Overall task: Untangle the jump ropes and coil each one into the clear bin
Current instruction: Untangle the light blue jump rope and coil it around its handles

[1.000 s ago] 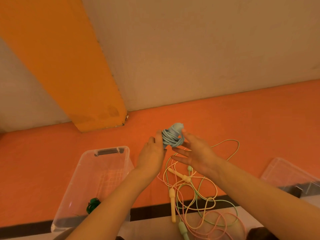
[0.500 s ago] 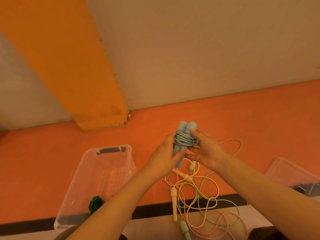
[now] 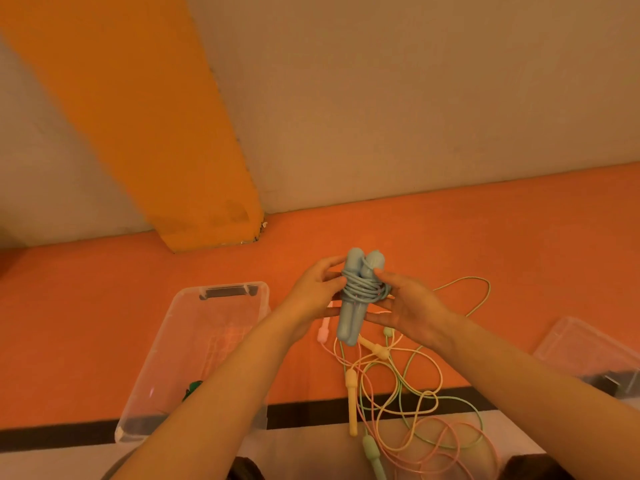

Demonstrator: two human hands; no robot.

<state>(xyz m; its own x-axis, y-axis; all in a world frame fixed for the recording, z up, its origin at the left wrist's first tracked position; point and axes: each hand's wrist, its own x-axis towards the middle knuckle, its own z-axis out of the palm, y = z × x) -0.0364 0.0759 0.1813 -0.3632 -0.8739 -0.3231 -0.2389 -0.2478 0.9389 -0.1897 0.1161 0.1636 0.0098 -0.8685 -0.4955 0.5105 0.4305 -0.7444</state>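
Observation:
A blue jump rope [image 3: 356, 296], its cord wound round its two handles, is held upright above the orange floor. My left hand [image 3: 317, 296] grips it from the left, thumb and fingers round the handles. My right hand [image 3: 408, 306] holds the wound cord from the right. Below lies a tangle of yellow, green and pink jump ropes [image 3: 398, 393]. The clear bin [image 3: 194, 327] stands to the left, with a dark green coiled rope [image 3: 192, 388] inside it, partly hidden by my left forearm.
A second clear container [image 3: 588, 355] sits at the right edge. An orange pillar [image 3: 156, 133] and a beige wall rise behind. A black stripe [image 3: 52, 434] crosses the floor near me.
The blue bundle has turned from a tilted lump to upright handles side by side. Both hands have closed in on it, my right hand moving from open beside it to holding the cord.

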